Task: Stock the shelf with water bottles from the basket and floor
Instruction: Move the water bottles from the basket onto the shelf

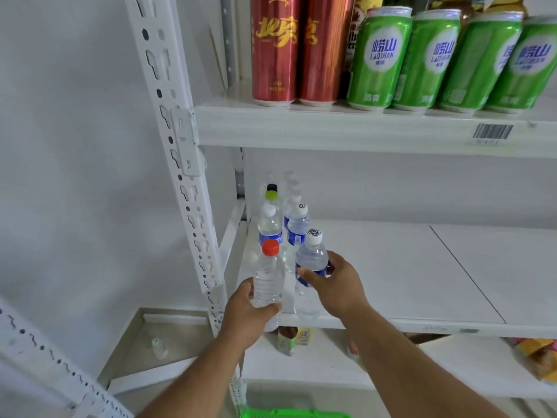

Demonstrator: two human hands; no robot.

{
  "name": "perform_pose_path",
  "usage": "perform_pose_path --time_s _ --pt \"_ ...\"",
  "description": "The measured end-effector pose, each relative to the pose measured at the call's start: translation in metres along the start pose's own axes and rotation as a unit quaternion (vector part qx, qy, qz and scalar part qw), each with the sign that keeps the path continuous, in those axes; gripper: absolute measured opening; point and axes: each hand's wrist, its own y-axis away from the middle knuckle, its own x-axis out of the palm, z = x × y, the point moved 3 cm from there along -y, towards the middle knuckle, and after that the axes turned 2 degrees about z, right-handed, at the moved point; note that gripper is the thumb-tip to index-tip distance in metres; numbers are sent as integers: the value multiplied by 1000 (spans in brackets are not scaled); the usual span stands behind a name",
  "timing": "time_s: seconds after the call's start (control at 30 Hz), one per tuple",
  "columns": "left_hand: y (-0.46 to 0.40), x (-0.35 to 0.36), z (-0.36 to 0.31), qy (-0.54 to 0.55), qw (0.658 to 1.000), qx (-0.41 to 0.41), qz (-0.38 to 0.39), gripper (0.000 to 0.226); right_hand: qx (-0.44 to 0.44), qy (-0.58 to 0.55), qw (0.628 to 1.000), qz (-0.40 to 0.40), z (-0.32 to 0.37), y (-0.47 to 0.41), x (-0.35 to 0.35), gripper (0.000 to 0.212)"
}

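Observation:
My left hand (245,312) grips a clear water bottle with a red cap (268,276) at the front left corner of the middle shelf (391,282). My right hand (334,285) holds a white-capped water bottle with a blue label (312,260) just to its right, standing at the shelf's front edge. Behind them several more water bottles (297,227) stand in two rows toward the back wall. A sliver of the green basket (295,414) shows at the bottom edge. One small bottle (158,348) lies on the floor at the left.
Red cans (275,49) and green cans (428,58) fill the upper shelf. The white slotted shelf post (180,164) stands just left of the bottles. Drink bottles (289,339) and snack bags (539,357) sit on the lower shelf. The middle shelf's right part is bare.

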Motion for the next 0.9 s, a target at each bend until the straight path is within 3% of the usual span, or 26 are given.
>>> perform_pose_path --time_s 0.2,0.9 --pt "-43 5 -2 -12 999 3 -33 55 16 -15 1000 4 -8 -34 8 18" --pt "-102 13 18 1 999 -14 -35 53 28 -38 999 4 -37 -88 31 21"
